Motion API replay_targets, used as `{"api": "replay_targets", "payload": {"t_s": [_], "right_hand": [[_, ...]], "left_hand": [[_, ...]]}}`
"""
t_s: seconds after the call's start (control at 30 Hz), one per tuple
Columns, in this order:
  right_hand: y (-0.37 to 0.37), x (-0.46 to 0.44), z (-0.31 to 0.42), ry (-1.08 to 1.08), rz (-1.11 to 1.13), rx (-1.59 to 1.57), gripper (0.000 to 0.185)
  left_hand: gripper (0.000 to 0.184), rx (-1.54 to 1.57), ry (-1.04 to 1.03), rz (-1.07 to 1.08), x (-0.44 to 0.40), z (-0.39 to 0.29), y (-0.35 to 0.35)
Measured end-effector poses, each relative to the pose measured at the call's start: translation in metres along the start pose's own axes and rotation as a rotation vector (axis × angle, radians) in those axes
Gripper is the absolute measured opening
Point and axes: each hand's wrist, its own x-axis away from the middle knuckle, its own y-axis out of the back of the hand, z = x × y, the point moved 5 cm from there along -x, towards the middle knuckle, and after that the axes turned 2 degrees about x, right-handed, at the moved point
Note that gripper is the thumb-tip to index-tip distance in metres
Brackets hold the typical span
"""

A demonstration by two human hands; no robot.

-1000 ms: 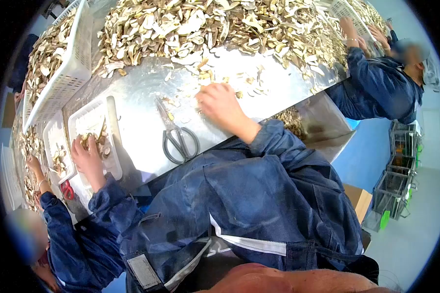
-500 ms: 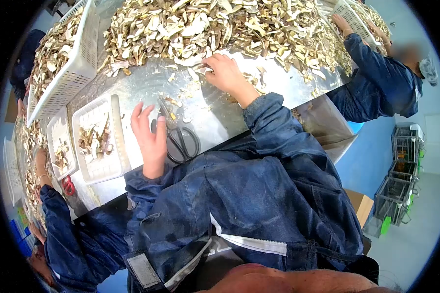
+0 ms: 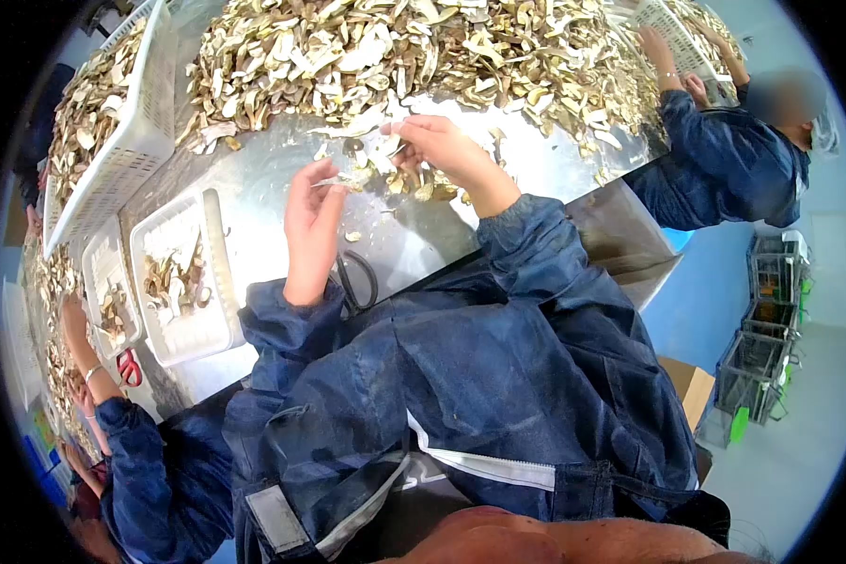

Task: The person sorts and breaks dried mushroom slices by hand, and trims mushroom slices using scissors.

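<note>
A large heap of sliced mushrooms [image 3: 423, 56] covers the far part of the metal table [image 3: 263, 160]. My right hand [image 3: 451, 158] is over loose slices in front of the heap, its fingers pinched on a pale mushroom slice [image 3: 392, 141]. To its left, my left hand [image 3: 310, 226] is raised, thumb and fingertips closed on a thin pale piece [image 3: 341, 180] too small to name. Black-handled scissors [image 3: 371, 282] lie beside my left wrist, their blades mostly hidden by that hand.
A white perforated crate [image 3: 127, 155] full of slices stands at the left. Nearer are two white trays [image 3: 221, 291] holding some slices, and red-handled scissors [image 3: 129, 368]. Co-workers' hands [image 3: 80, 334] work at the left; another person in blue [image 3: 724, 160] works by a crate at the right.
My left hand has moved up and to the right, closing from spread fingers onto a thin pale piece. My right hand has drawn slightly back from the heap's edge.
</note>
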Motion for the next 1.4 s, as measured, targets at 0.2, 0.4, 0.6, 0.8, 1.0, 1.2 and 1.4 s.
{"api": "replay_targets", "payload": {"t_s": [0.2, 0.4, 0.6, 0.8, 1.0, 1.2, 1.4], "right_hand": [[-0.021, 0.016, 0.009, 0.012, 0.089, -0.037, 0.028], [-0.045, 0.029, 0.027, 0.237, 0.036, 0.265, 0.026], [-0.039, 0.003, 0.050, 0.404, -0.249, 0.783, 0.025], [-0.063, -0.028, 0.020, 0.490, -0.260, 1.155, 0.028], [-0.061, -0.020, 0.021, 0.511, -0.309, 0.957, 0.018], [-0.074, -0.017, 0.018, 0.715, -0.181, 1.143, 0.016], [-0.044, -0.018, 0.026, 0.229, -0.204, 0.357, 0.018]], "left_hand": [[0.036, 0.205, 0.222, 0.151, -0.024, 0.020, -0.024], [0.031, 0.628, 0.451, 0.308, -0.020, 0.023, -0.025], [0.025, 0.699, 0.357, -0.072, -0.032, 0.037, 0.022], [0.025, 0.690, 0.310, -0.259, -0.033, 0.029, 0.040], [0.020, 0.707, 0.288, -0.291, -0.035, 0.041, 0.040], [0.020, 0.635, 0.245, -0.109, -0.036, 0.035, 0.035], [0.024, 0.628, 0.344, -0.011, -0.033, 0.023, 0.017]]}}
